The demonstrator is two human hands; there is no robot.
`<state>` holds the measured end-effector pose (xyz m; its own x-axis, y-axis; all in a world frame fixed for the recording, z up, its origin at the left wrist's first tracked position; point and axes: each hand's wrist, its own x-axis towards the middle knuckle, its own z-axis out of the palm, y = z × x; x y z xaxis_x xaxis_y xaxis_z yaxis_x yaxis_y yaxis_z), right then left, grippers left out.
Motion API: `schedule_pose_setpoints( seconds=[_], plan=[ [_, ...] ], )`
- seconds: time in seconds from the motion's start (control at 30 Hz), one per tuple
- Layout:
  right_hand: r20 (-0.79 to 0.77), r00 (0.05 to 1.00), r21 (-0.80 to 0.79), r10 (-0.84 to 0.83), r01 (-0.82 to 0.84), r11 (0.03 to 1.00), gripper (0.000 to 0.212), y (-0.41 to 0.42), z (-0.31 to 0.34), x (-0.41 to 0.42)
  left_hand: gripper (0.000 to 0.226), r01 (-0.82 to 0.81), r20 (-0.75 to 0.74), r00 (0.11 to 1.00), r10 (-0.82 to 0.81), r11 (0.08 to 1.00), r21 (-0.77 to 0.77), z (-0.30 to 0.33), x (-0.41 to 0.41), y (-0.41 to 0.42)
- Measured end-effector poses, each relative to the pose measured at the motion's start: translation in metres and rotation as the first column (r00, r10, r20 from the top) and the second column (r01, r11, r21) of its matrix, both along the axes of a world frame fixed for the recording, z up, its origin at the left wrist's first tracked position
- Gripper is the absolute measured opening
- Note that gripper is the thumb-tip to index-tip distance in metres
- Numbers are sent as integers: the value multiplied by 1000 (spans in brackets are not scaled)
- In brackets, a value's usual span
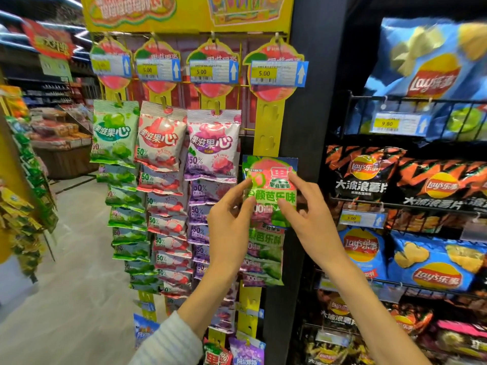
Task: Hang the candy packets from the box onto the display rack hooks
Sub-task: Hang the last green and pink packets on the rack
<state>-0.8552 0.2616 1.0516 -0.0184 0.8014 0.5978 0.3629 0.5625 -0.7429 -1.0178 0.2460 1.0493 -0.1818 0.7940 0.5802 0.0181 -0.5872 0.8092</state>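
Observation:
A green and pink candy packet (271, 177) is held up against the rightmost yellow hanging strip (267, 122) of the display rack. My left hand (229, 222) pinches its left edge and my right hand (305, 206) pinches its right side. The packet's top edge sits just below the strip's bare hook slots. Several matching green packets (266, 256) hang below it on the same strip. The three strips to the left carry full columns of green (114, 133), red (159, 139) and purple (212, 146) packets. The box is out of view.
Price tags reading 5.00 (276, 73) run across the rack's top. Wire shelves of Lay's chip bags (432, 177) stand close on the right behind a dark post (311, 114). A shop aisle with other displays (60, 133) opens to the left.

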Motion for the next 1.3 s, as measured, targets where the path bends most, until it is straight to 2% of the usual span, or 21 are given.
schedule_pose_setpoints(
  seconds=[0.17, 0.37, 0.6, 0.77, 0.93, 1.03, 1.13, 1.2, 1.3],
  plan=[
    [13, 1000, -33, 1, 0, 999, 57, 4, -19, 2, 36, -51, -47, 998, 49, 998, -39, -23, 1, 5],
    [74, 996, 19, -43, 41, 999, 61, 1, -35, 2, 38, -115, -86, 990, 111, 993, -40, -40, 5, 6],
    [189, 970, 180, -155, 122, 976, 73, 7, -54, 2, 57, -240, -194, 951, 243, 970, 35, -65, 13, 11],
    [208, 970, 189, -122, 82, 979, 78, 4, -58, 5, 67, -309, -318, 897, 306, 950, 42, -75, 11, 1],
    [268, 961, 175, -74, 27, 984, 83, -17, -66, 17, 56, -413, -524, 757, 390, 907, 79, -80, 6, -32],
    [371, 921, 190, -115, 46, 981, 84, -35, -75, 30, 55, -433, -629, 651, 425, 888, 152, -91, -2, -45],
    [494, 856, 168, -152, 77, 983, 86, -52, -84, 47, 55, -453, -751, 445, 488, 846, 281, -104, -7, -58],
    [578, 799, 144, -169, 104, 984, 88, -68, -91, 61, 55, -466, -811, 321, 489, 827, 314, -114, -5, -72],
    [703, 686, 139, -188, 127, 982, 90, -99, -103, 85, 56, -447, -861, 261, 437, 845, 294, -131, 8, -100]
  ],
)
